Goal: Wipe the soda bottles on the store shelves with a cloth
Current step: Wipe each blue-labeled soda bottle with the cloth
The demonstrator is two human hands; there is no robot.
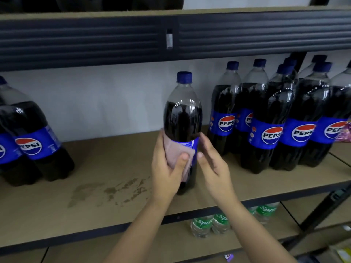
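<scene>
- The left hand (167, 168) wraps around the lower half of a tall clear plastic Pepsi bottle with dark cola, a blue cap and a blue label (183, 118); its fingers curl behind the bottle's left side and its thumb (180, 161) lies across the front.
- Under that thumb and palm is a pale pinkish cloth (176, 151), pressed flat against the blue label; the cloth sits between the left hand and the bottle, with a loose edge hanging just right of and below the thumb tip.
- The right hand (211, 160) is at the bottle's right side, fingers fairly straight and relaxed; the fingertips (199, 154) reach the label's right edge, just right of the cloth. Whether they actually touch the bottle cannot be told.
- The bottle stands upright; its cap and dark shoulder rise above both hands, and its base shows below the left thumb, over the tan fibreboard shelf (106, 168).
- Left of the left hand, on the shelf board, is a patch of dark damp-looking marks (114, 190).
- Further left, well apart from the fingers, stand two more Pepsi bottles (36, 141).
- To the right of the right hand, a tight group of Pepsi bottles (275, 122) stands at the shelf's back.
- Below the forearms, on the lower shelf, are clear bottles with green Sprite labels (210, 223).
</scene>
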